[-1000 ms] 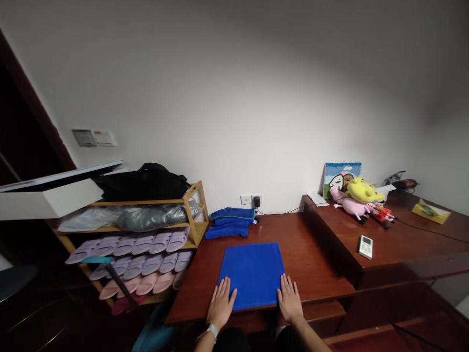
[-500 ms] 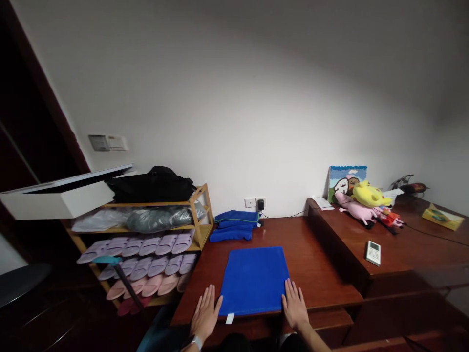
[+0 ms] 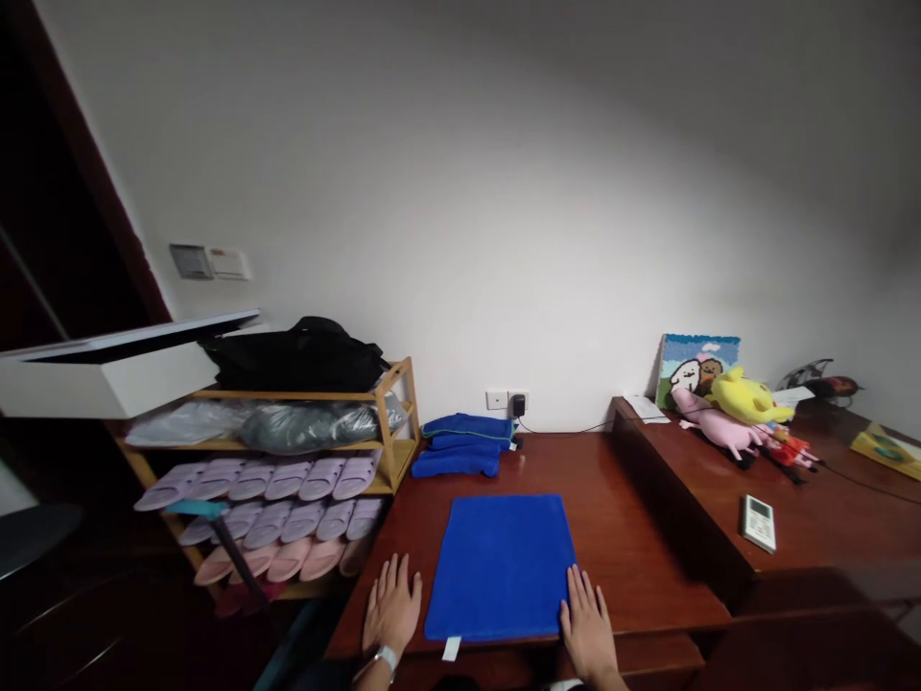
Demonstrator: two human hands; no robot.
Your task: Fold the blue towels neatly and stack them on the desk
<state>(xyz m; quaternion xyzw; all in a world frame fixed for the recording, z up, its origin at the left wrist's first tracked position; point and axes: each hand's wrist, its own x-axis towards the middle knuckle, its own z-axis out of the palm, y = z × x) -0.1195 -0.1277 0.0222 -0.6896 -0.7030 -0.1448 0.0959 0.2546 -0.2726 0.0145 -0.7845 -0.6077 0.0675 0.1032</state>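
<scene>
A blue cloth (image 3: 504,568) lies spread flat on the reddish-brown wooden table (image 3: 611,566), with a small white tag (image 3: 451,649) sticking out at its near edge. My left hand (image 3: 392,603) rests palm down on the wood, just left of the cloth and apart from it, fingers extended. At the cloth's near right corner, my right hand (image 3: 586,619) lies flat, its fingertips touching the edge. Both hands are open and hold nothing. Behind the spread cloth, a heap of folded blue cloths (image 3: 464,446) sits near the wall.
On the left stands a wooden rack (image 3: 392,461) with rows of slippers (image 3: 317,480), a black bag (image 3: 302,357) and a white box (image 3: 107,379). A raised desk surface (image 3: 691,470) on the right holds plush toys (image 3: 741,395), a white remote (image 3: 758,523) and a picture (image 3: 697,369).
My left hand has moved left, off the cloth's edge. The right hand stays at the cloth's right edge. The view has shifted slightly.
</scene>
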